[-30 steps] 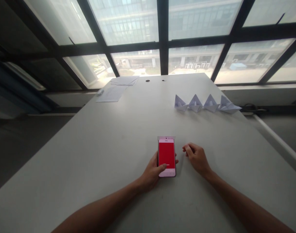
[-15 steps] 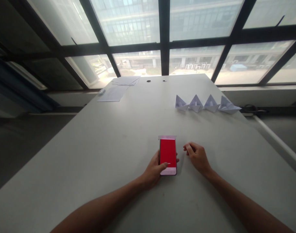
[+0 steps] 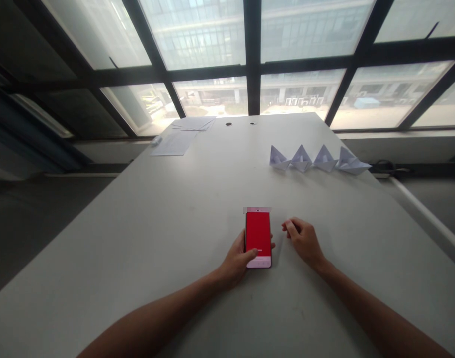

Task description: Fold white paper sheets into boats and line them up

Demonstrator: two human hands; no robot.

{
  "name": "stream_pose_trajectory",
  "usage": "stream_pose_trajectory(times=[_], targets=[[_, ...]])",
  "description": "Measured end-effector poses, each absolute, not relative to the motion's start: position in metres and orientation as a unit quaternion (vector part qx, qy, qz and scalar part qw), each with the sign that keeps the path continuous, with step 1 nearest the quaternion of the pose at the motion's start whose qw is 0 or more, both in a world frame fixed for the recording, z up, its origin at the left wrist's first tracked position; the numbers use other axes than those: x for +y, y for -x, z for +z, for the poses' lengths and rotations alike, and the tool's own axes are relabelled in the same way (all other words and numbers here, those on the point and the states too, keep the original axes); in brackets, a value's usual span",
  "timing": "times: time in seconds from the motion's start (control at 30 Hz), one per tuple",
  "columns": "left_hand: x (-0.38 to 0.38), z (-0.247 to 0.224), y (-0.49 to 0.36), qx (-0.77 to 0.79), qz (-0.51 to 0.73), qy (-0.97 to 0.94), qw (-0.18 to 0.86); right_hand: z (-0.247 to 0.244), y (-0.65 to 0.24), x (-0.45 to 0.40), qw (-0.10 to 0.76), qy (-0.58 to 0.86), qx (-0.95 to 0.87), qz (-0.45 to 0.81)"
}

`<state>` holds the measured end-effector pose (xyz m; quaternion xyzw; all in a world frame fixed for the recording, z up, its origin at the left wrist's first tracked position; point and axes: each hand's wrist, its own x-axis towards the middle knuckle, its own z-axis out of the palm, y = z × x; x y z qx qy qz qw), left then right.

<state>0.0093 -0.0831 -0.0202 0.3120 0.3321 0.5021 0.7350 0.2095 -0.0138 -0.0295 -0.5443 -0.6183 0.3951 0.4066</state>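
A phone (image 3: 259, 231) with a mostly red screen is held upright in my left hand (image 3: 236, 259) near the middle of the table. My left thumb lies over the lower left of the screen, and fingertips show past the phone's right edge. To the right of the phone, apart from it, my right hand (image 3: 302, 240) rests on the table with its fingers curled together. Nothing shows in the right hand.
Several folded white paper boats (image 3: 301, 159) stand in a row at the table's right rear. White sheets (image 3: 174, 143) lie at the back left beside a small crumpled piece (image 3: 156, 141). The white table (image 3: 168, 219) reaches to the windows, with two small holes at its far end.
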Motion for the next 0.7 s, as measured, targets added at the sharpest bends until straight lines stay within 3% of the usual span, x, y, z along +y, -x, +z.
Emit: stream_pose_trajectory(times=[0.7], targets=[[-0.0833,-0.0186,-0.0089,0.337,0.498,-0.314,0.734,-0.031,-0.21,-0.0134,0.408,0.541,-0.624,0.389]])
